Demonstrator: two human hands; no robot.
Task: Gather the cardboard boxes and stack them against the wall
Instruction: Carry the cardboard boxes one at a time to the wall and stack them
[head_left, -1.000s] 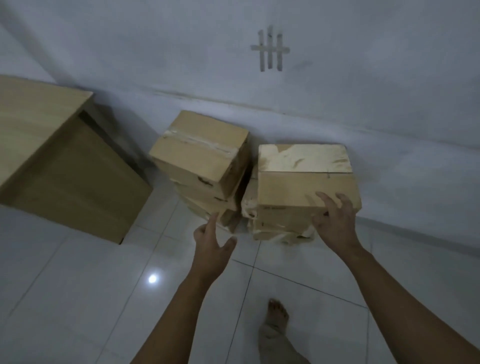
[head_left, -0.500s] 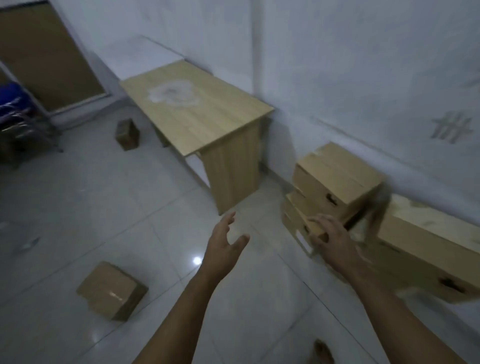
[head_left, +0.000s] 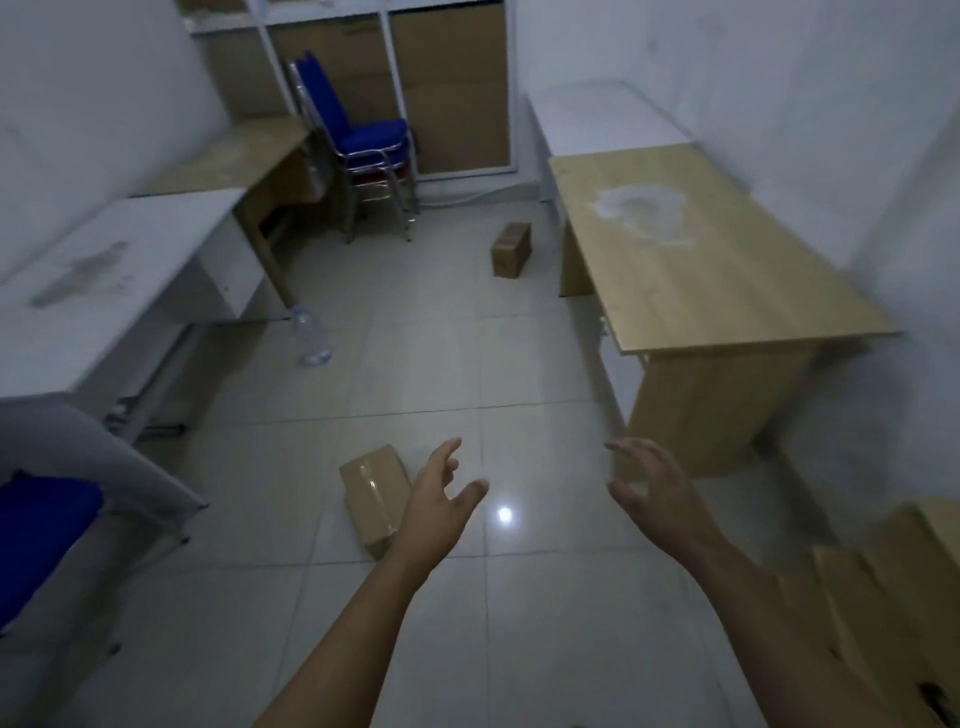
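A small taped cardboard box (head_left: 371, 491) lies on the tiled floor just left of my left hand (head_left: 441, 501), which is open with fingers spread and partly covers the box's right edge. My right hand (head_left: 652, 491) is also open and holds nothing, raised over the floor near the wooden desk's end panel. Another small cardboard box (head_left: 511, 249) stands farther off on the floor beside the desk's far leg. Stacked cardboard boxes (head_left: 893, 597) show blurred at the lower right by the wall.
A wooden desk (head_left: 696, 260) runs along the right wall. A white desk (head_left: 114, 280) and a second wooden desk (head_left: 234, 161) line the left wall. Stacked blue chairs (head_left: 363, 150) stand at the back. A clear plastic bottle (head_left: 310, 335) stands on the floor.
The view has swung left from the stacked boxes at the wall to the room. My right hand has come off the stack; both hands now hover open over the floor.
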